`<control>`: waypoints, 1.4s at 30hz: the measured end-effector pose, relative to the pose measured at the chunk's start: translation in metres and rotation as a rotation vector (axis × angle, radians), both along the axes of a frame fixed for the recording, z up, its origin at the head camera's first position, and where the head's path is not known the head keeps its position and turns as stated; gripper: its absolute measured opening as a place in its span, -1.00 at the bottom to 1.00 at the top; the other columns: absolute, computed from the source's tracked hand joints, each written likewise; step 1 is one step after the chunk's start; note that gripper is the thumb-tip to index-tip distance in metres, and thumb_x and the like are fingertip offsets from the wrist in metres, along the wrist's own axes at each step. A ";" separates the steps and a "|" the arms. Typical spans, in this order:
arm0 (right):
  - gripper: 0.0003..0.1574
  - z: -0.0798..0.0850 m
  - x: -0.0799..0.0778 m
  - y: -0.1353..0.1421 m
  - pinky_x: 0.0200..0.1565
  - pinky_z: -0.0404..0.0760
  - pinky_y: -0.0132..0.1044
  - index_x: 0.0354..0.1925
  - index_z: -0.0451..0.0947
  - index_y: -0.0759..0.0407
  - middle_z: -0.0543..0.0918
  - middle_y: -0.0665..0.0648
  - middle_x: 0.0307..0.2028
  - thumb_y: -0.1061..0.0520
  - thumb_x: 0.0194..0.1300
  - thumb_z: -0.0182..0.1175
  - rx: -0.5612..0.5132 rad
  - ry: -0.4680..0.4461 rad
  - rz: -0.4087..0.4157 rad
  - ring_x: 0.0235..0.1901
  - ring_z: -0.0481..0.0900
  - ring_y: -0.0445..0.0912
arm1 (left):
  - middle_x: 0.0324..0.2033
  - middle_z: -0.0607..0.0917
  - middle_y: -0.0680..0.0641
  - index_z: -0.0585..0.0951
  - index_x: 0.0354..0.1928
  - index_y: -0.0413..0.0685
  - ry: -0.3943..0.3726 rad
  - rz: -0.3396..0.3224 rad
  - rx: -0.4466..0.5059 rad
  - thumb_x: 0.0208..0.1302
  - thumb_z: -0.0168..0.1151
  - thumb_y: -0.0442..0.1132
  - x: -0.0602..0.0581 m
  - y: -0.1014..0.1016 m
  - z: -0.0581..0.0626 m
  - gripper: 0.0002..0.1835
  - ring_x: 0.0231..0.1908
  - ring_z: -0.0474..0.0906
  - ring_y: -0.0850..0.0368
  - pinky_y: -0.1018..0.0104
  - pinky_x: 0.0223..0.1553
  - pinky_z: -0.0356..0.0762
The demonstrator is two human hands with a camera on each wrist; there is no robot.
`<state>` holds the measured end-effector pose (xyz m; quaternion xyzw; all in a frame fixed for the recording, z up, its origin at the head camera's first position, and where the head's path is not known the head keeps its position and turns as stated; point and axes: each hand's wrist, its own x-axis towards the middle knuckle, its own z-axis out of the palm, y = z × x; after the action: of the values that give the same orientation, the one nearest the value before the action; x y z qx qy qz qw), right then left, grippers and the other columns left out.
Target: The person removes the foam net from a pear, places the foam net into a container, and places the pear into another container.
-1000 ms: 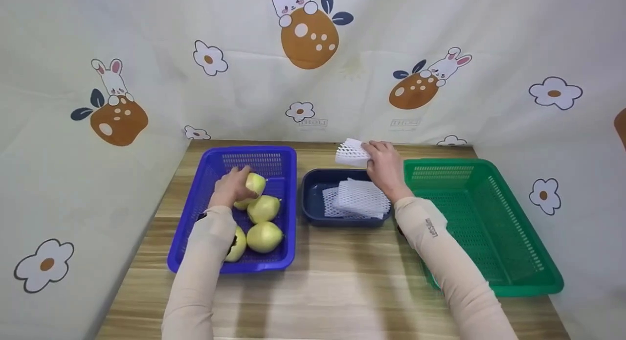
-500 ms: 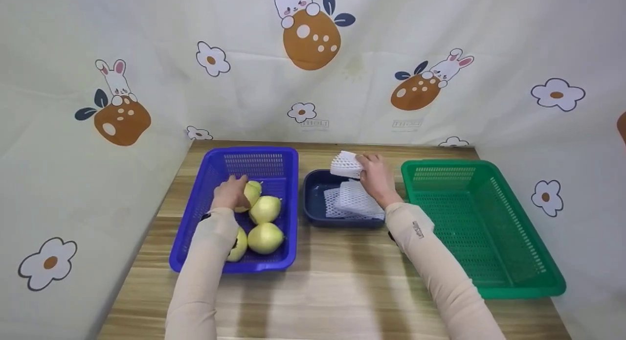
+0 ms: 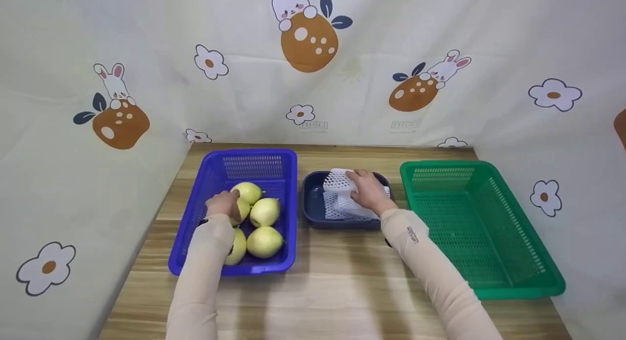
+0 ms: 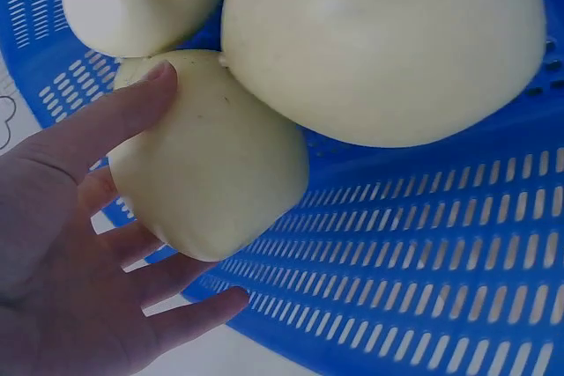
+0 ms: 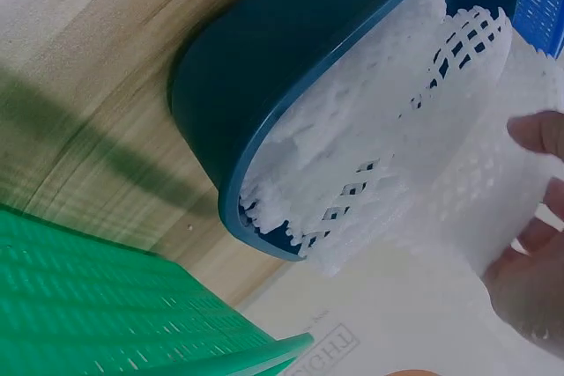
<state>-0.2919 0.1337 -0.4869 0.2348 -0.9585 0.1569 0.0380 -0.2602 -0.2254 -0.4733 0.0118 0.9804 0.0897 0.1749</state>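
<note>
My left hand point(image 3: 222, 204) reaches into the blue basket point(image 3: 292, 208), at a round yellow-green fruit point(image 4: 211, 165) that looks like an apple. In the left wrist view the thumb lies on the fruit's side, and the other fingers spread out past it, loosely extended. Several similar fruits, such as the one at the front point(image 3: 264, 242), lie close together there. My right hand point(image 3: 368, 189) pinches a white foam net sleeve point(image 3: 338, 180) between thumb and fingers. The sleeve hangs over the small dark blue tub point(image 3: 313, 220), where more white foam net sleeves point(image 5: 352, 121) are lying.
To the right of the tub is a green basket point(image 3: 481, 222) with slotted walls. All the containers stand on a wood-grain table point(image 3: 323, 291). A pale patterned curtain point(image 3: 244, 100) closes off the back and sides.
My right hand has come down and left with the foam net sleeve, from above the tub's back edge to over the tub. My left hand has drawn back from the rear fruit to a nearer one.
</note>
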 end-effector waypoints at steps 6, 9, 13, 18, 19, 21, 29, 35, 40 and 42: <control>-0.32 0.000 0.001 0.004 0.10 0.16 -0.01 0.17 0.27 0.30 0.27 0.40 0.13 0.17 0.07 0.18 0.057 -0.106 0.079 0.14 0.15 0.24 | -0.03 0.39 -0.44 0.30 0.10 -0.30 -0.039 0.039 0.005 -0.18 0.37 -0.26 0.004 -0.004 -0.006 -0.27 -0.05 0.30 -0.42 -0.23 -0.19 0.29; -0.32 -0.001 0.002 0.005 0.12 0.14 -0.02 0.17 0.28 0.31 0.28 0.38 0.13 0.12 0.09 0.18 0.085 -0.125 0.090 0.15 0.15 0.23 | -0.05 0.40 -0.45 0.29 0.10 -0.31 -0.024 0.052 0.014 -0.20 0.37 -0.25 0.007 -0.003 -0.006 -0.26 -0.06 0.31 -0.42 -0.22 -0.19 0.29; -0.34 -0.004 0.003 0.006 0.13 0.13 -0.05 0.15 0.30 0.32 0.31 0.37 0.11 0.09 0.10 0.14 0.119 -0.134 0.109 0.14 0.18 0.21 | -0.10 0.43 -0.46 0.31 0.05 -0.32 -0.009 0.056 0.008 -0.20 0.36 -0.24 0.010 -0.001 -0.008 -0.30 -0.09 0.34 -0.41 -0.22 -0.21 0.31; -0.36 -0.005 0.005 0.007 0.13 0.13 -0.07 0.14 0.31 0.33 0.32 0.40 0.09 0.07 0.13 0.11 0.131 -0.171 0.132 0.13 0.19 0.22 | -0.13 0.44 -0.46 0.34 -0.01 -0.32 -0.016 0.064 -0.003 -0.21 0.40 -0.24 0.012 0.004 -0.008 -0.33 -0.10 0.34 -0.41 -0.26 -0.19 0.27; -0.37 -0.005 0.006 0.007 0.13 0.13 -0.07 0.14 0.31 0.33 0.32 0.40 0.09 0.07 0.14 0.11 0.128 -0.178 0.135 0.13 0.20 0.21 | -0.13 0.44 -0.46 0.35 -0.02 -0.32 -0.016 0.064 -0.005 -0.22 0.41 -0.24 0.013 0.005 -0.008 -0.34 -0.10 0.35 -0.41 -0.26 -0.19 0.27; -0.38 -0.005 0.007 0.007 0.13 0.14 -0.07 0.14 0.31 0.34 0.32 0.40 0.09 0.08 0.14 0.10 0.119 -0.180 0.142 0.13 0.21 0.21 | -0.14 0.45 -0.46 0.36 -0.03 -0.32 -0.016 0.065 -0.013 -0.23 0.42 -0.24 0.013 0.007 -0.007 -0.34 -0.11 0.35 -0.41 -0.28 -0.20 0.26; -0.40 -0.003 0.007 0.008 0.12 0.15 -0.07 0.11 0.33 0.35 0.36 0.40 0.06 0.07 0.14 0.08 0.097 -0.130 0.165 0.10 0.25 0.20 | -0.19 0.47 -0.45 0.37 -0.10 -0.39 0.007 0.080 -0.016 -0.25 0.42 -0.27 0.016 0.010 -0.009 -0.38 -0.15 0.39 -0.39 -0.21 -0.21 0.31; -0.41 -0.007 0.006 0.011 0.12 0.14 -0.06 0.10 0.35 0.36 0.37 0.40 0.05 0.08 0.13 0.09 0.076 -0.118 0.175 0.10 0.25 0.21 | -0.25 0.49 -0.41 0.44 -0.20 -0.39 0.028 0.065 -0.020 -0.27 0.39 -0.28 0.014 0.011 -0.009 -0.47 -0.19 0.42 -0.35 -0.13 -0.27 0.37; -0.43 -0.005 0.006 0.017 0.11 0.16 -0.03 0.10 0.36 0.35 0.39 0.38 0.03 0.07 0.16 0.08 0.053 -0.088 0.183 0.09 0.25 0.21 | -0.25 0.53 -0.38 0.54 -0.25 -0.35 0.007 0.062 -0.051 -0.21 0.31 -0.30 0.006 0.015 -0.007 -0.61 -0.20 0.44 -0.31 -0.10 -0.31 0.40; -0.43 -0.002 0.006 0.019 0.11 0.15 -0.02 0.11 0.35 0.32 0.38 0.37 0.05 0.05 0.19 0.06 0.038 -0.084 0.176 0.11 0.23 0.21 | -0.22 0.51 -0.39 0.54 -0.23 -0.36 -0.002 0.066 -0.065 -0.14 0.23 -0.31 0.001 0.018 -0.005 -0.65 -0.17 0.43 -0.31 -0.10 -0.29 0.41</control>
<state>-0.2862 0.1527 -0.4890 0.3121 -0.9377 0.1511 -0.0209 -0.2592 -0.2074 -0.4781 -0.0263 0.9825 0.0634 0.1731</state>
